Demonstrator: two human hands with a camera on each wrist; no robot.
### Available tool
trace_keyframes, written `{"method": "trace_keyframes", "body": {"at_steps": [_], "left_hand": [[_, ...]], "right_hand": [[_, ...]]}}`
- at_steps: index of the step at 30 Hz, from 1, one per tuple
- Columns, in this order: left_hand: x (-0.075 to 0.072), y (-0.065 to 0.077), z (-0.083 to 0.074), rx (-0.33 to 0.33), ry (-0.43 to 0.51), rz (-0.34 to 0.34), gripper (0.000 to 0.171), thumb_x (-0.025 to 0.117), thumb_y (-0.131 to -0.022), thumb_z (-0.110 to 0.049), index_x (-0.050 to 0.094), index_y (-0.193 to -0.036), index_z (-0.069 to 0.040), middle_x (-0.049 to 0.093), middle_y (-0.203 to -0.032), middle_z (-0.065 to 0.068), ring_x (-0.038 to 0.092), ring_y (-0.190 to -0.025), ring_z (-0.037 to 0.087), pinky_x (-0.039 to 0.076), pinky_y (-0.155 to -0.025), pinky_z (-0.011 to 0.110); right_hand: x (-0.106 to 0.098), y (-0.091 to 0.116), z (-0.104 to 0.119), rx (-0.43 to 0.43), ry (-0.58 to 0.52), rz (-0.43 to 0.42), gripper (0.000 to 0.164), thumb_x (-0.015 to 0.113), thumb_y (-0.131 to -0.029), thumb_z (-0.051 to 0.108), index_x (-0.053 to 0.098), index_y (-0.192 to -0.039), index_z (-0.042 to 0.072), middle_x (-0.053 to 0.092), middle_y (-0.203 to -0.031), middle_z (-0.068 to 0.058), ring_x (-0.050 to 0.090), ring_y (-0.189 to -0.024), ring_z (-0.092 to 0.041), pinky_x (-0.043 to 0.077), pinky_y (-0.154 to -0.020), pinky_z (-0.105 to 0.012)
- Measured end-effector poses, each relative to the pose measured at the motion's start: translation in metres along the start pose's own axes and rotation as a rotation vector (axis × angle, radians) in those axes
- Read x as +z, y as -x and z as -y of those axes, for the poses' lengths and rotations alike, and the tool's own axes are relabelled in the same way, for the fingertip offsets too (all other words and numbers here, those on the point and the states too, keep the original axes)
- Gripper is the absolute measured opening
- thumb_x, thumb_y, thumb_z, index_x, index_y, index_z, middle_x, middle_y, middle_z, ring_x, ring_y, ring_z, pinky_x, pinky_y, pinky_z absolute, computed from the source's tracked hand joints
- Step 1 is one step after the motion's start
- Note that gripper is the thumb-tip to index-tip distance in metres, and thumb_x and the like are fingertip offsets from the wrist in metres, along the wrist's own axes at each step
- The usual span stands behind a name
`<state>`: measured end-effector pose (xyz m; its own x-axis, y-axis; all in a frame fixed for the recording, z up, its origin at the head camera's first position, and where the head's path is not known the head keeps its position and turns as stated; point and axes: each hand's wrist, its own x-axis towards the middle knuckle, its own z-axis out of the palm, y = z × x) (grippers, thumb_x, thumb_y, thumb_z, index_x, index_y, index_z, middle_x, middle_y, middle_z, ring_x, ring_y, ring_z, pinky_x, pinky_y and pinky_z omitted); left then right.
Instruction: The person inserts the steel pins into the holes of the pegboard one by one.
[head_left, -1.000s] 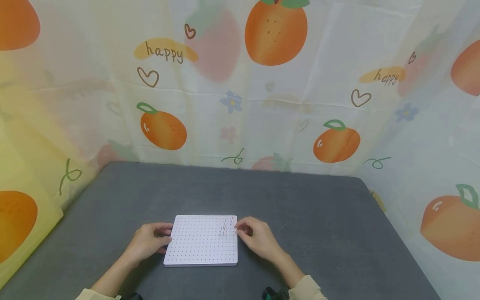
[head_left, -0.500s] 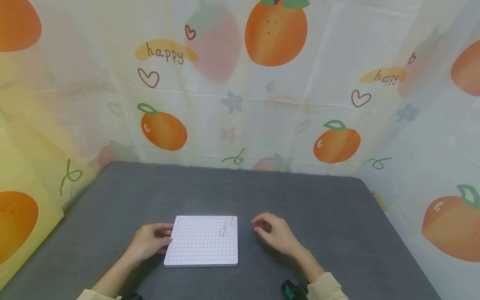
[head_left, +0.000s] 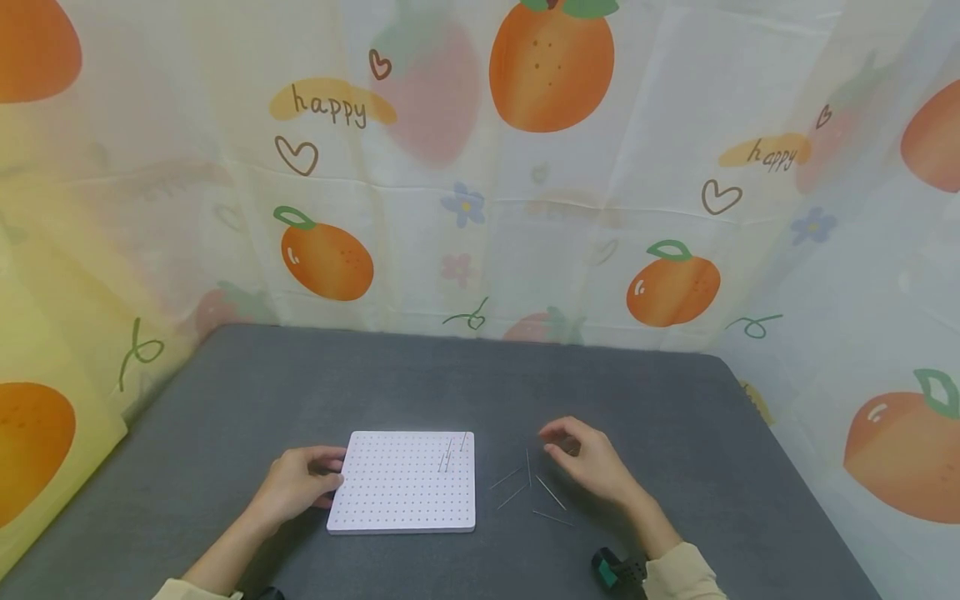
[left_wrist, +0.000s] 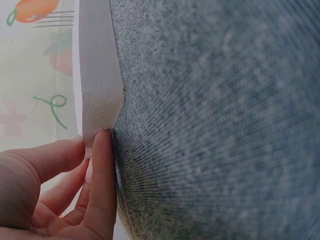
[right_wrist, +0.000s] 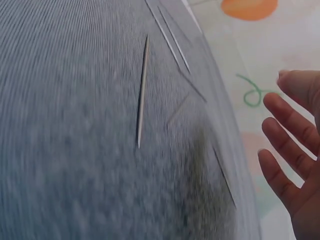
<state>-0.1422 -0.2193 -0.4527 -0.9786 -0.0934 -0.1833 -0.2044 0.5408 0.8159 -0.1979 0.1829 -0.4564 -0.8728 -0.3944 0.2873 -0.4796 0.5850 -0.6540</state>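
Note:
A white pegboard (head_left: 397, 504) with rows of small holes lies on the table. Along its left edge, my left hand (head_left: 296, 483) grips it between thumb and fingers. Several thin sticks (head_left: 448, 454) stand up from holes near the board's far right corner. Right of the board, my right hand (head_left: 588, 467) hovers over the table with loosely bent fingers and nothing in them. Close by, several more loose thin sticks are scattered on the cloth; the right wrist view shows one stick (right_wrist: 143, 91) tapering at both ends.
A dark grey cloth (head_left: 300, 375) covers the table. Behind and at both sides hangs a pale curtain (head_left: 420, 250) printed with oranges and hearts. Each wrist carries a dark device, the right wrist device (head_left: 617, 572) near the table's front.
My right hand has moved away from the board's right edge, out to the right, uncovering loose sticks on the cloth. The left hand and the board stay where they were.

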Motion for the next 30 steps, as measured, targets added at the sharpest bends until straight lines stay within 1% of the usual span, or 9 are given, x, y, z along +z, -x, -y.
{"method": "trace_keyframes", "body": {"at_steps": [3, 8, 14, 21, 30], "left_hand": [[0.000, 0.000, -0.001, -0.003, -0.004, -0.001, 0.039, 0.064, -0.077, 0.001, 0.059, -0.116, 0.004, 0.063, -0.095, 0.011, 0.063, -0.073, 0.016, 0.057, -0.056, 0.029], [0.001, 0.000, -0.001, -0.007, -0.012, -0.006, 0.041, 0.065, -0.077, 0.000, 0.058, -0.117, 0.004, 0.063, -0.097, 0.012, 0.063, -0.074, 0.016, 0.058, -0.056, 0.029], [0.001, 0.001, -0.001, -0.005, -0.031, -0.005, 0.040, 0.065, -0.078, 0.000, 0.058, -0.117, 0.004, 0.063, -0.097, 0.012, 0.063, -0.073, 0.016, 0.057, -0.055, 0.029], [0.001, 0.000, 0.000, -0.005, -0.012, -0.008, 0.040, 0.065, -0.077, 0.001, 0.058, -0.117, 0.004, 0.063, -0.096, 0.012, 0.063, -0.073, 0.016, 0.057, -0.055, 0.029], [0.001, -0.001, 0.001, -0.004, -0.011, -0.009, 0.040, 0.065, -0.077, 0.001, 0.059, -0.117, 0.004, 0.063, -0.096, 0.012, 0.063, -0.074, 0.016, 0.057, -0.056, 0.028]], "right_hand": [[-0.003, 0.002, -0.006, 0.025, 0.007, 0.005, 0.019, 0.065, -0.085, 0.017, 0.062, -0.103, 0.021, 0.062, -0.100, 0.011, 0.061, -0.090, -0.008, 0.054, -0.074, -0.030], [-0.009, 0.005, -0.016, 0.049, 0.018, 0.026, 0.020, 0.066, -0.084, 0.017, 0.062, -0.104, 0.019, 0.061, -0.101, 0.011, 0.061, -0.092, -0.009, 0.054, -0.077, -0.030], [-0.014, 0.006, -0.028, 0.049, 0.046, 0.052, 0.022, 0.066, -0.084, 0.015, 0.062, -0.105, 0.018, 0.061, -0.100, 0.009, 0.061, -0.096, -0.012, 0.054, -0.079, -0.031], [-0.017, 0.004, -0.039, 0.027, 0.103, 0.073, 0.022, 0.068, -0.083, 0.017, 0.063, -0.104, 0.017, 0.061, -0.098, 0.008, 0.060, -0.094, -0.014, 0.052, -0.076, -0.034], [-0.018, 0.002, -0.045, 0.052, 0.107, 0.122, 0.018, 0.067, -0.084, 0.020, 0.063, -0.101, 0.019, 0.060, -0.096, 0.009, 0.058, -0.091, -0.012, 0.051, -0.077, -0.030]]}}
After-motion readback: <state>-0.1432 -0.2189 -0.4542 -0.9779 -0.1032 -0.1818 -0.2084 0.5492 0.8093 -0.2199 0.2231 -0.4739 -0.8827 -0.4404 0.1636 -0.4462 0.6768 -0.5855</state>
